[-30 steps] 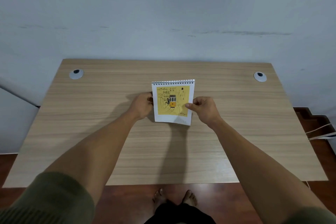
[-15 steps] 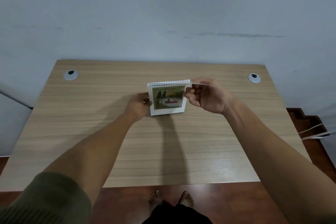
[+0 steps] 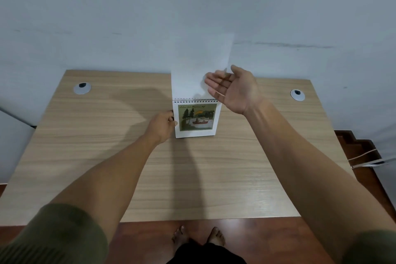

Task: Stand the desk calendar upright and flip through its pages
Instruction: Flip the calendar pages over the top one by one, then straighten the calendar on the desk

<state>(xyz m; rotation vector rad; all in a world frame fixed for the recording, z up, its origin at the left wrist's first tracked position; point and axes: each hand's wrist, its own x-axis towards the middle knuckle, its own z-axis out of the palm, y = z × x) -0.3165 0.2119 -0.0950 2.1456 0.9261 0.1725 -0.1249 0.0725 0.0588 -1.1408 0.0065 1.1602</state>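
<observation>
at the middle of the desk, the left hand is curled around the left edge of the desk calendar, fingers tucked behind it and thumb at the front, pinning it where it stands. the right hand hovers above and to the right of the spiral binding, palm turned up and fingers spread wide — it grips nothing, though its fingertips lie against the lower right part of a raised white page. that page stands up from the binding, blank on the side facing the room, its top reaching well up against the pale wall. below the coil, the calendar shows a picture of dark pines, a yellow sun and a red boat on water, with a line of script above it too small to read. the calendar sits upright on the wooden desk, a little back of centre. two round cable grommets sit near the far corners — one at the left, one at the right. olive sleeves cover the upper arms, and bare feet show on the reddish floor under the near edge.
</observation>
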